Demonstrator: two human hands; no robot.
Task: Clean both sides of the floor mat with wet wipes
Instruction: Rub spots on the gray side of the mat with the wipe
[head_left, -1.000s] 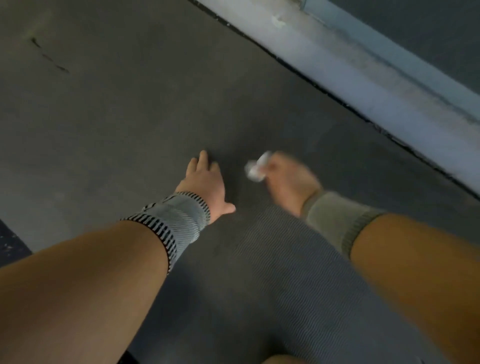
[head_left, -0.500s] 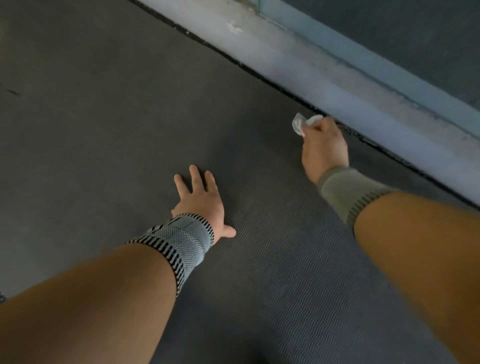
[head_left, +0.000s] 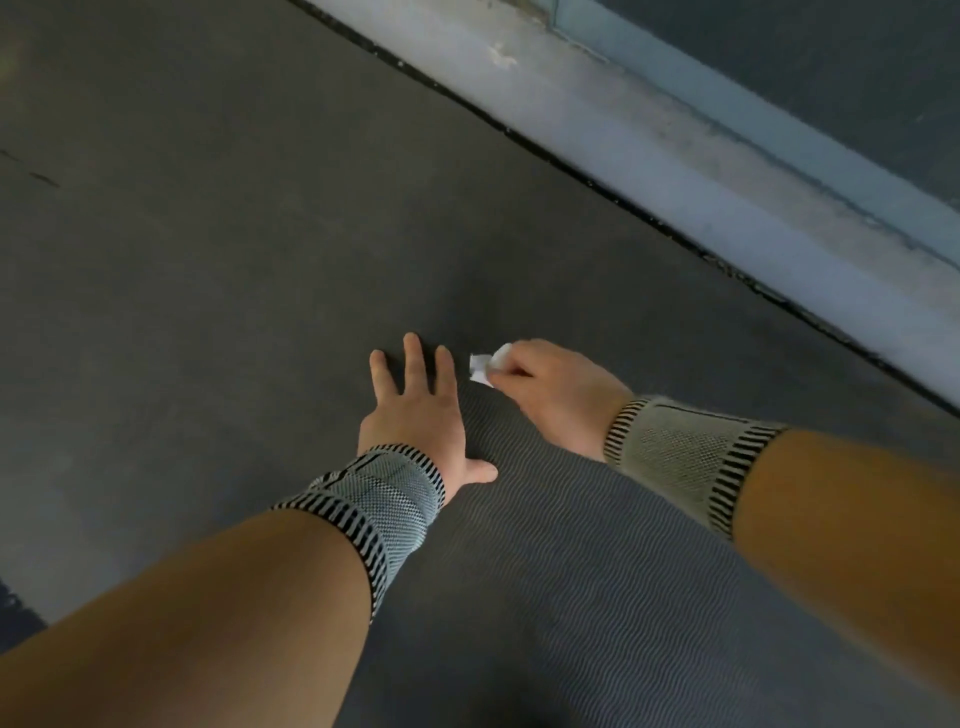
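A dark grey floor mat (head_left: 545, 582) with a fine ribbed weave lies on the floor under both my forearms and runs toward the lower right. My left hand (head_left: 415, 410) lies flat on it, fingers spread and straight, pressing down near its far end. Just to the right, my right hand (head_left: 556, 395) grips a small crumpled white wet wipe (head_left: 485, 366) against the mat's surface. Both wrists wear knitted grey bands with striped edges.
Grey concrete floor (head_left: 208, 208) spreads to the left and beyond the mat. A pale raised ledge (head_left: 675, 171) runs diagonally across the upper right, with a dark wall panel (head_left: 831, 67) behind it. A dark patch (head_left: 13, 608) shows at the lower left edge.
My right hand swept the wipe out to the ledge side of the mat and has come back beside my left hand. The left hand stayed flat on the mat.
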